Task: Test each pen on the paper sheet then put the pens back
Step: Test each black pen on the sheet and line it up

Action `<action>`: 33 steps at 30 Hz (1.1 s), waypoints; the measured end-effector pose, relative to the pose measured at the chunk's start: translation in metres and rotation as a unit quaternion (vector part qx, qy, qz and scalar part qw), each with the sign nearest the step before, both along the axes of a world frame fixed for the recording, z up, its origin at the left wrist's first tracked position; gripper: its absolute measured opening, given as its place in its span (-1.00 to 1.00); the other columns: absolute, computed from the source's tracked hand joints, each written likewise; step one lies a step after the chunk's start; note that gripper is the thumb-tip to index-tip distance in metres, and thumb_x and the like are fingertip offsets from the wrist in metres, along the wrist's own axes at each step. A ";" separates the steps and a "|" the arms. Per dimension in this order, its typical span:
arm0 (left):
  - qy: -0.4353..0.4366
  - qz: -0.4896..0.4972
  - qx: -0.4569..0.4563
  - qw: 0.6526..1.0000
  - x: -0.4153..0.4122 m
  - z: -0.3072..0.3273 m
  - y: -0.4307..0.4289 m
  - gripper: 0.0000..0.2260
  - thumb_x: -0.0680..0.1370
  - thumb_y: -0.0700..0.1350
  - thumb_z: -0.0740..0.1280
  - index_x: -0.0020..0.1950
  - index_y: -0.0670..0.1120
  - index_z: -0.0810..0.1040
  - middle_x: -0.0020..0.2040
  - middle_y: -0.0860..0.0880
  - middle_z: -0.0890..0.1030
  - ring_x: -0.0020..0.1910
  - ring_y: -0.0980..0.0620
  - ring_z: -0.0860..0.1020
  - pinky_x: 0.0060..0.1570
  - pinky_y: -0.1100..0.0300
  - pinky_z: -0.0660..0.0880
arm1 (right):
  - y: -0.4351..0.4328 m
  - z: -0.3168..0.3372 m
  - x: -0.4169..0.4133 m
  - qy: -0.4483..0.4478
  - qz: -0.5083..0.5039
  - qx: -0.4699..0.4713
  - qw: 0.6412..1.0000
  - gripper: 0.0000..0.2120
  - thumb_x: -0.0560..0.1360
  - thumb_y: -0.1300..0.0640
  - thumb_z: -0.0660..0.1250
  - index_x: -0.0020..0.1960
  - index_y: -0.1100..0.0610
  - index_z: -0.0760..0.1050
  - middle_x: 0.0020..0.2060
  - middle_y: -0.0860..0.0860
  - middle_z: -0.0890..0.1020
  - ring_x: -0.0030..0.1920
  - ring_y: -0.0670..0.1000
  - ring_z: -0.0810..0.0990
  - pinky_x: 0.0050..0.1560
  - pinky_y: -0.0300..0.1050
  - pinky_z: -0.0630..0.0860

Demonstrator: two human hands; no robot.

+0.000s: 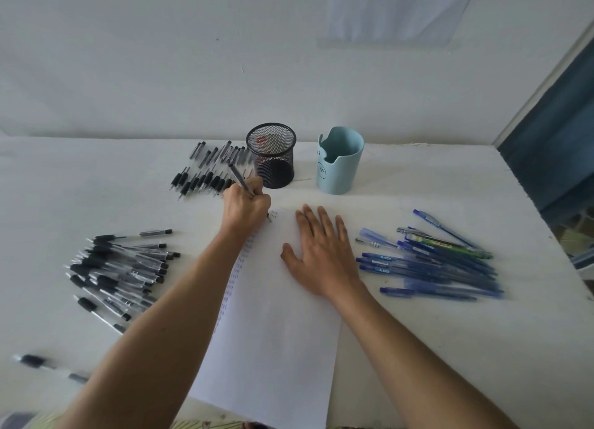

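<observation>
We see the pen [239, 179] gripped in the curled fingers of the left hand [246, 208], its tip on the far left corner of the paper sheet [276, 332], where a column of small marks runs down the left margin. The right hand [321, 258] lies flat on the sheet, fingers straight and spread. On the table [418, 348] we note black pens [119, 274] at left, blue pens [430, 261] at right, and farther off a black mesh cup [271, 155] beside a light blue cup [339, 160].
</observation>
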State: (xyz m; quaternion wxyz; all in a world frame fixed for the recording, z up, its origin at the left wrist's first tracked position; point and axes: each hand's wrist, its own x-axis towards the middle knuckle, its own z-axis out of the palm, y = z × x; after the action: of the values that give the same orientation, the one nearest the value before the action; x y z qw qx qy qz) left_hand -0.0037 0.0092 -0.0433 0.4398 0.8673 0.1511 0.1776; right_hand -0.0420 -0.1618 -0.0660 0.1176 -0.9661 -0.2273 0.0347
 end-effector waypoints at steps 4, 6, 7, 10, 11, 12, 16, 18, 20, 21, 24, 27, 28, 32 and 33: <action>-0.006 -0.013 -0.008 1.000 0.000 -0.002 -0.001 -0.73 0.29 -0.38 0.24 -0.43 -0.10 0.19 -0.44 -0.11 0.33 -0.40 -0.01 0.27 -0.42 0.14 0.20 | 0.000 0.000 0.000 0.003 0.000 -0.001 1.000 -0.24 0.51 -0.23 -0.14 0.63 0.11 -0.01 0.63 0.02 -0.01 0.62 0.07 -0.12 0.57 0.14 -0.24; -0.007 -0.020 -0.007 1.000 0.000 -0.002 -0.001 -0.72 0.29 -0.38 0.23 -0.43 -0.10 0.18 -0.45 -0.09 0.30 -0.40 -0.01 0.24 -0.41 0.13 0.18 | -0.001 0.000 0.000 0.000 0.000 -0.002 1.000 -0.22 0.49 -0.24 -0.19 0.63 0.11 0.00 0.63 0.02 -0.01 0.62 0.07 -0.11 0.57 0.14 -0.24; -0.007 -0.023 -0.006 1.000 -0.001 -0.002 -0.001 -0.72 0.28 -0.37 0.23 -0.43 -0.09 0.18 -0.45 -0.08 0.28 -0.39 -0.01 0.23 -0.41 0.14 0.17 | 0.000 0.001 0.000 -0.002 0.000 -0.002 1.000 -0.19 0.47 -0.25 -0.23 0.63 0.11 0.00 0.63 0.02 0.00 0.62 0.07 -0.11 0.57 0.14 -0.24; -0.011 -0.022 -0.004 1.000 -0.001 -0.001 -0.002 -0.71 0.28 -0.37 0.23 -0.43 -0.08 0.16 -0.44 -0.08 0.26 -0.39 0.00 0.21 -0.41 0.14 0.15 | 0.000 0.000 0.000 -0.002 0.001 -0.002 1.000 -0.14 0.42 -0.27 -0.28 0.62 0.11 0.00 0.63 0.02 0.00 0.62 0.07 -0.10 0.57 0.14 -0.24; -0.007 -0.020 -0.007 1.000 -0.001 -0.001 -0.002 -0.71 0.29 -0.38 0.23 -0.43 -0.09 0.17 -0.44 -0.08 0.26 -0.39 0.01 0.21 -0.41 0.14 0.15 | 0.000 0.000 0.000 -0.004 0.000 -0.001 1.000 -0.14 0.42 -0.27 -0.28 0.62 0.11 0.01 0.63 0.03 0.01 0.62 0.08 -0.10 0.57 0.14 -0.24; -0.004 -0.018 -0.005 1.000 -0.001 -0.001 -0.002 -0.70 0.30 -0.39 0.24 -0.42 -0.09 0.17 -0.43 -0.07 0.27 -0.39 0.01 0.21 -0.41 0.15 0.15 | 0.000 0.001 0.000 -0.005 0.000 0.000 1.000 -0.14 0.42 -0.27 -0.28 0.62 0.11 0.01 0.63 0.03 0.01 0.62 0.08 -0.10 0.57 0.14 -0.23; -0.026 -0.001 -0.032 0.999 -0.004 -0.002 0.000 -0.74 0.31 -0.41 0.23 -0.41 -0.13 0.21 -0.44 -0.08 0.28 -0.43 0.05 0.24 -0.46 0.18 0.19 | 0.000 0.002 0.000 -0.003 0.000 -0.001 1.000 -0.16 0.44 -0.26 -0.25 0.62 0.11 0.01 0.63 0.03 0.01 0.62 0.08 -0.10 0.57 0.14 -0.23; -0.067 0.044 -0.080 0.994 -0.006 0.001 -0.001 -0.76 0.34 -0.44 0.22 -0.39 -0.17 0.25 -0.44 -0.07 0.30 -0.47 0.15 0.23 -0.52 0.27 0.22 | 0.000 0.003 0.000 -0.002 -0.001 0.000 1.000 -0.18 0.46 -0.26 -0.23 0.62 0.12 0.01 0.63 0.03 0.01 0.62 0.08 -0.10 0.57 0.14 -0.23; -0.098 0.120 -0.148 0.977 -0.009 0.005 -0.001 -0.71 0.38 -0.46 0.18 -0.36 -0.10 0.27 -0.42 -0.01 0.33 -0.47 0.19 0.26 -0.50 0.32 0.24 | -0.001 0.004 -0.001 0.003 -0.003 0.003 1.000 -0.22 0.50 -0.24 -0.15 0.63 0.11 0.00 0.63 0.03 0.00 0.62 0.07 -0.11 0.57 0.13 -0.24; -0.111 0.155 -0.169 0.967 -0.010 0.007 0.000 -0.70 0.40 -0.45 0.17 -0.34 -0.06 0.30 -0.39 0.00 0.36 -0.43 0.18 0.30 -0.47 0.30 0.29 | -0.002 0.004 -0.001 0.005 -0.003 0.004 1.000 -0.24 0.51 -0.24 -0.12 0.63 0.11 -0.01 0.63 0.02 -0.01 0.62 0.07 -0.12 0.57 0.13 -0.25; -0.131 0.165 -0.170 0.963 -0.017 0.011 0.007 -0.76 0.52 -0.38 0.19 -0.12 -0.02 0.41 -0.25 0.02 0.48 -0.30 0.10 0.43 -0.34 0.28 0.43 | -0.002 0.005 -0.002 0.007 0.000 0.004 1.000 -0.29 0.59 -0.21 -0.04 0.63 0.11 -0.02 0.63 0.02 -0.02 0.62 0.07 -0.13 0.57 0.13 -0.25; -0.082 0.127 -0.145 0.978 -0.024 0.014 0.020 -0.85 0.67 -0.02 0.21 0.09 -0.10 0.37 -0.21 0.03 0.46 -0.32 0.12 0.41 -0.35 0.25 0.44 | -0.002 0.006 -0.002 0.009 0.003 0.003 1.000 -0.31 0.62 -0.19 0.01 0.63 0.11 -0.03 0.63 0.02 -0.04 0.62 0.06 -0.15 0.57 0.13 -0.25; -0.066 0.114 -0.142 0.981 -0.025 0.013 0.025 -0.76 0.67 0.08 0.18 0.09 -0.10 0.39 -0.25 0.03 0.47 -0.35 0.10 0.41 -0.37 0.20 0.42 | -0.003 0.006 -0.002 0.009 0.004 0.003 1.000 -0.31 0.62 -0.19 0.01 0.63 0.11 -0.03 0.63 0.02 -0.04 0.62 0.06 -0.15 0.57 0.13 -0.25; -0.041 0.052 -0.095 0.993 -0.035 0.017 0.045 -0.71 0.67 0.11 0.18 0.06 -0.06 0.57 -0.44 0.02 0.54 -0.50 0.13 0.47 -0.39 0.15 0.44 | -0.002 0.006 -0.002 0.012 0.003 -0.005 1.000 -0.30 0.59 -0.21 -0.05 0.63 0.11 -0.03 0.63 0.02 -0.03 0.62 0.06 -0.14 0.57 0.13 -0.24; -0.037 0.039 -0.077 0.996 -0.038 0.018 0.049 -0.72 0.66 0.12 0.20 0.01 -0.04 0.59 -0.45 0.02 0.55 -0.49 0.14 0.48 -0.37 0.15 0.44 | -0.001 0.006 -0.002 0.010 0.001 -0.006 1.000 -0.28 0.56 -0.22 -0.09 0.62 0.11 -0.02 0.63 0.02 -0.03 0.62 0.06 -0.13 0.57 0.13 -0.23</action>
State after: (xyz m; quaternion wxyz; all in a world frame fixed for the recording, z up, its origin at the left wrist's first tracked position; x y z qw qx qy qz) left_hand -0.0414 0.0583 -0.0256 0.5037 0.8169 0.1815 0.2145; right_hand -0.0440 -0.1632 -0.0601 0.1137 -0.9661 -0.2272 0.0465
